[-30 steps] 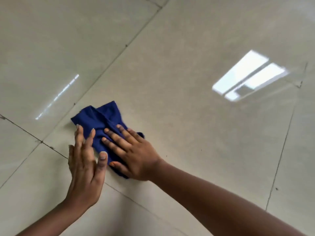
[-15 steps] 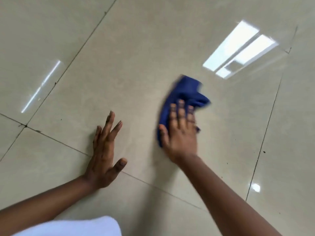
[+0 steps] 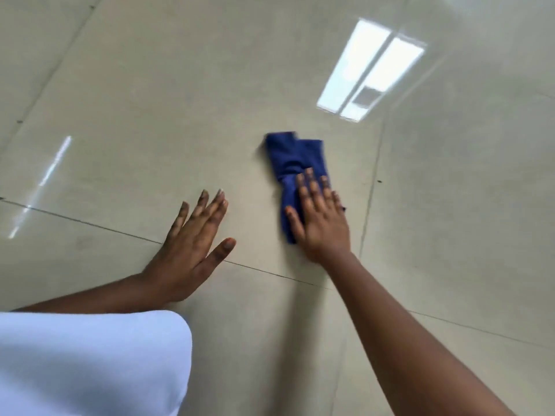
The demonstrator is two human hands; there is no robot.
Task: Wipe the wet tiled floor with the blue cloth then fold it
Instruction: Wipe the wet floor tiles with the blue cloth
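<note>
A crumpled dark blue cloth (image 3: 295, 159) lies on the glossy beige tiled floor (image 3: 180, 115), near the middle of a large tile. My right hand (image 3: 319, 219) lies flat on the cloth's near end, fingers stretched forward, pressing it to the floor. The cloth's far end sticks out beyond the fingertips. My left hand (image 3: 192, 244) rests flat on the bare tile to the left of the cloth, fingers spread, touching no cloth.
Dark grout lines (image 3: 84, 222) cross the floor beside and under the hands. A bright window reflection (image 3: 371, 70) shines on the tile beyond the cloth. White clothing (image 3: 90, 364) fills the lower left corner.
One second ago both hands were on the cloth at the left. The right hand has slid the cloth to the right across the tile; the left hand let go and lies flat on the floor.
</note>
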